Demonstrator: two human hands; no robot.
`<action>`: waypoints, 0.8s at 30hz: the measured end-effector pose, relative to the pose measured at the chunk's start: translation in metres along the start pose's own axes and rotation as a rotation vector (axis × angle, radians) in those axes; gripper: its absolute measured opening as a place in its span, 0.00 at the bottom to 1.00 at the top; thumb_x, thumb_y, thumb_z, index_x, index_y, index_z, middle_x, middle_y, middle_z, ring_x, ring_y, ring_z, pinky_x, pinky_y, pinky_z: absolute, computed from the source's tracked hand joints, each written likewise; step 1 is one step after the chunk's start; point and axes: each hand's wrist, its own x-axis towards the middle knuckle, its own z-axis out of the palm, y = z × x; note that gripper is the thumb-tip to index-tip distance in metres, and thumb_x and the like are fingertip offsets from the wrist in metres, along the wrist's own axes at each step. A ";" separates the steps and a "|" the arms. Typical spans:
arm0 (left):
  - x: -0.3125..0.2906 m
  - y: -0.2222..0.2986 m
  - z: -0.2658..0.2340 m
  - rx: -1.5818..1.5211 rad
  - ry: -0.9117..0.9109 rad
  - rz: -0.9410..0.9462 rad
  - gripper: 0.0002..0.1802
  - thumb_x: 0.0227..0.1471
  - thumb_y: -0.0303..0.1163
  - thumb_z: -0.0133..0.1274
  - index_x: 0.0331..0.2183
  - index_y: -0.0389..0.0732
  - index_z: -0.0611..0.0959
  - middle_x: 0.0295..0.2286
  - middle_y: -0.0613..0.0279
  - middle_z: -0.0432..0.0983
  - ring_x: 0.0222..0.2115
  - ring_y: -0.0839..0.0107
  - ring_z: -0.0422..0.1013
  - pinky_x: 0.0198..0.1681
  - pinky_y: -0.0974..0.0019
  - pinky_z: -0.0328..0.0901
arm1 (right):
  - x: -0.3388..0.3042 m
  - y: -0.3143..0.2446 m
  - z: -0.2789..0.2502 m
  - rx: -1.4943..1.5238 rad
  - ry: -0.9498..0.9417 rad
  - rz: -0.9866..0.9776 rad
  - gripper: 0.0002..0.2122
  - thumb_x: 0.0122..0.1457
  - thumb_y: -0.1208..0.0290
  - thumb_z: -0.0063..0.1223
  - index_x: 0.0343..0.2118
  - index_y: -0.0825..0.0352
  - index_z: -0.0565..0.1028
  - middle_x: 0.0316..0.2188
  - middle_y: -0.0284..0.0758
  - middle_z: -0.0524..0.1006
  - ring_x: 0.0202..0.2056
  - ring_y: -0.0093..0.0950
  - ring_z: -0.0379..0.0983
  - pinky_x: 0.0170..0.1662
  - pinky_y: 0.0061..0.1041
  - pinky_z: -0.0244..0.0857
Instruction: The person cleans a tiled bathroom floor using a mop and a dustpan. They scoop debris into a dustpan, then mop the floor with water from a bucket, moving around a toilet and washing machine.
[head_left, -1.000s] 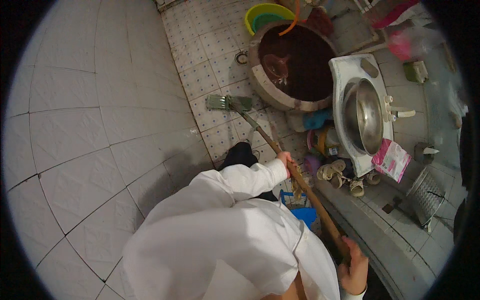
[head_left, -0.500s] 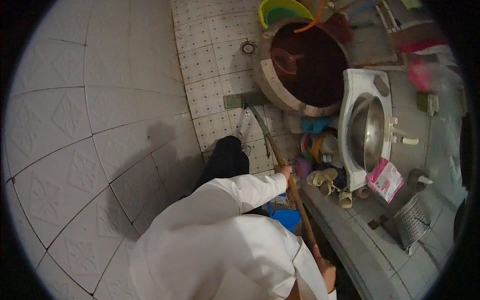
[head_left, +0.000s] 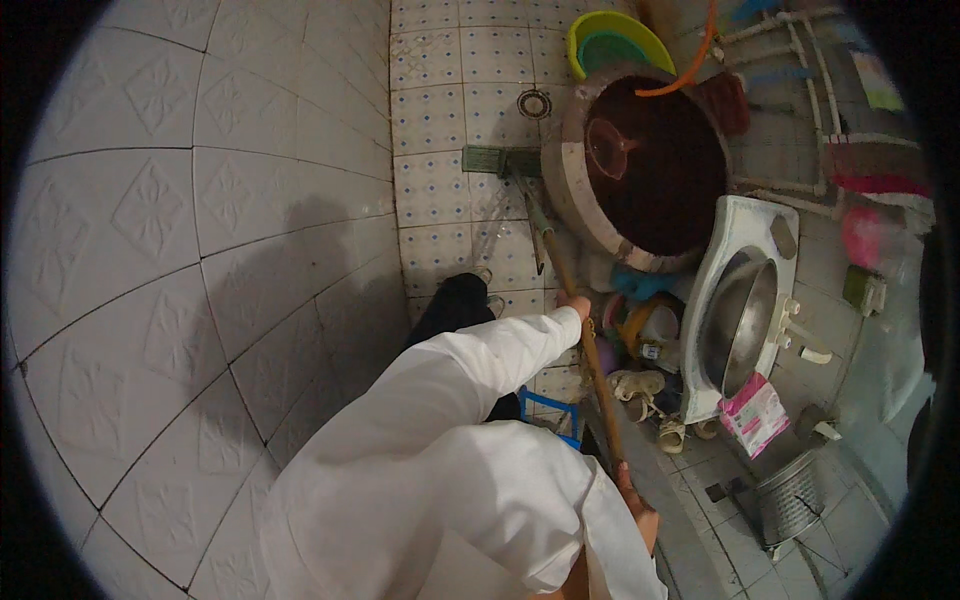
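Observation:
A long wooden pole (head_left: 602, 390) slants across the view from lower right to upper left. At its far end a flat green head, like a floor brush (head_left: 490, 160), lies on the tiles beside a large round vat (head_left: 568, 170). My left hand (head_left: 576, 306) is closed round the middle of the pole with the arm stretched forward. Nearer my body, my right hand (head_left: 638, 508) grips the pole's upper end, partly hidden by the white sleeve. A thin dark strip (head_left: 541, 252) hangs beside the pole below the head.
A tiled wall (head_left: 150, 300) rises at left. The vat holds a reddish dipper (head_left: 606, 148); a yellow-green basin (head_left: 655, 45) stands behind it. On the right are a white sink (head_left: 700, 330), shoes (head_left: 638, 385) and a perforated metal basket (head_left: 792, 500). A blue frame (head_left: 548, 405) stands close by.
The brush head has slid forward across the tiles, nearer the round drain and farther along the vat's side. Both hands keep their hold on the pole. The whole view has shifted slightly.

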 end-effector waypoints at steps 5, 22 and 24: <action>0.006 0.029 0.008 -0.017 -0.035 -0.016 0.07 0.45 0.28 0.44 0.24 0.37 0.63 0.17 0.56 0.59 0.16 0.62 0.60 0.18 0.62 0.56 | 0.021 -0.006 -0.006 -0.032 0.013 0.001 0.21 0.44 0.81 0.44 0.46 0.67 0.69 0.28 0.47 0.73 0.24 0.32 0.71 0.29 0.24 0.62; 0.012 0.165 0.019 -0.029 -0.201 -0.021 0.12 0.41 0.27 0.45 0.29 0.30 0.65 0.25 0.48 0.63 0.25 0.58 0.64 0.25 0.62 0.62 | 0.097 -0.060 -0.058 0.189 0.008 0.097 0.21 0.47 0.82 0.46 0.48 0.68 0.67 0.26 0.50 0.73 0.21 0.33 0.71 0.26 0.21 0.62; 0.008 0.194 0.020 -0.032 -0.245 -0.021 0.12 0.41 0.26 0.45 0.30 0.29 0.66 0.26 0.48 0.64 0.26 0.58 0.65 0.25 0.62 0.63 | 0.110 -0.074 -0.073 0.199 -0.015 0.063 0.20 0.50 0.78 0.45 0.49 0.69 0.66 0.28 0.50 0.74 0.23 0.33 0.72 0.28 0.22 0.63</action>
